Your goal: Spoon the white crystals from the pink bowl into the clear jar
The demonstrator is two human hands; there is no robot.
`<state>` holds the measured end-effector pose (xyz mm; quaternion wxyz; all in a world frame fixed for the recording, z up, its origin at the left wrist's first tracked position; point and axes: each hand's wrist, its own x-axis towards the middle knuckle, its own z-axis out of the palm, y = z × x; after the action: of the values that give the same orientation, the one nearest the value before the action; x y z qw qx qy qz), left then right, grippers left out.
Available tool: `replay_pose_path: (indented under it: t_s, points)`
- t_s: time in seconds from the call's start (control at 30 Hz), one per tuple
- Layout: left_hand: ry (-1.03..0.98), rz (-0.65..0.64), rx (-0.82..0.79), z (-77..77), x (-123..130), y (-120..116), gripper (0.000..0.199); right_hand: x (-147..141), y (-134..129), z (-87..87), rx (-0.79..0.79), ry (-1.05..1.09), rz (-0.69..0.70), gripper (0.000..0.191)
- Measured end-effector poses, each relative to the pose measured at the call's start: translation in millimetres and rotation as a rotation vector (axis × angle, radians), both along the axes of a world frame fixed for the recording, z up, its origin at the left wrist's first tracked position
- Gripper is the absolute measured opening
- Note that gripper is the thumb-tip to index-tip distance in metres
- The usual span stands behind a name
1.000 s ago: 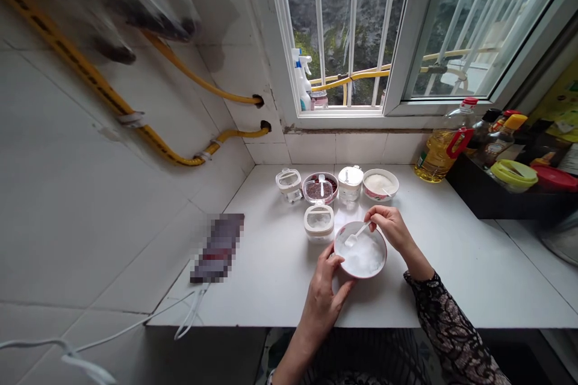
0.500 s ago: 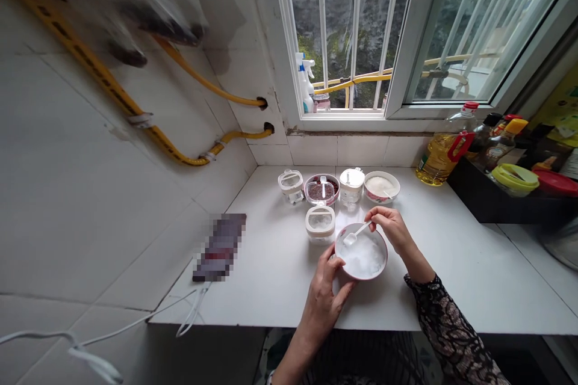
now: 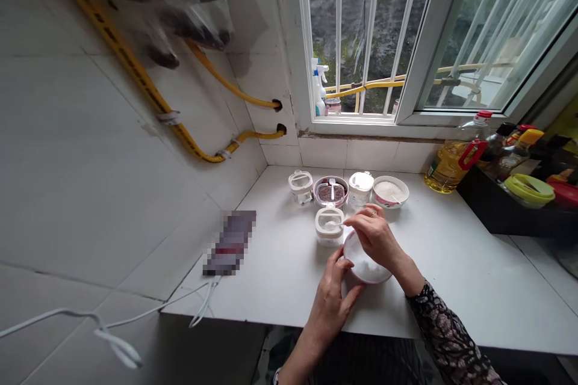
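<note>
A bowl of white grains rests on the white counter, with my left hand gripping its left rim and near side. Above the bowl, my right hand pinches a small white spoon by its handle. The spoon's head is over the opening of a square clear jar with a white rim, just left of the bowl. Behind stand another clear jar, a bowl of dark red contents with a white spoon on it, a white-lidded jar and a bowl of pale grains.
An oil bottle and a black box of sauce bottles and lidded tubs stand at the right. A blurred-out dark object lies at the left, with a white cable by the counter edge. A barred window is behind.
My right hand has moved left with the spoon, from over the bowl to the square jar. My left hand still holds the bowl. The whole view has shifted slightly.
</note>
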<state>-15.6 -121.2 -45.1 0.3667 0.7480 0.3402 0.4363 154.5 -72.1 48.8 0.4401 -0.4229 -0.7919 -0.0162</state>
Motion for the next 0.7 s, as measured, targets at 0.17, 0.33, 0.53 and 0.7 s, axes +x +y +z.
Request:
replay_pose_path:
  t_s: [0.17,0.33,0.53,0.7]
  points:
    - [0.024,0.003,0.023,2.3,-0.5,-0.5,0.038,20.1,-7.7,7.0,0.005,0.209,-0.111,0.018]
    - [0.055,0.025,0.059,3.9,-1.7,-1.1,0.041,40.3,-10.0,-0.8,-0.102,0.094,-0.17,0.019]
    - [0.031,0.014,0.036,0.2,-2.8,-1.7,0.039,29.1,-8.2,-13.6,-0.29,-0.04,-0.081,0.022]
    - [0.01,-0.001,0.021,-0.1,-2.5,-1.8,0.035,32.6,-8.2,-10.2,-0.446,0.21,-0.172,0.021]
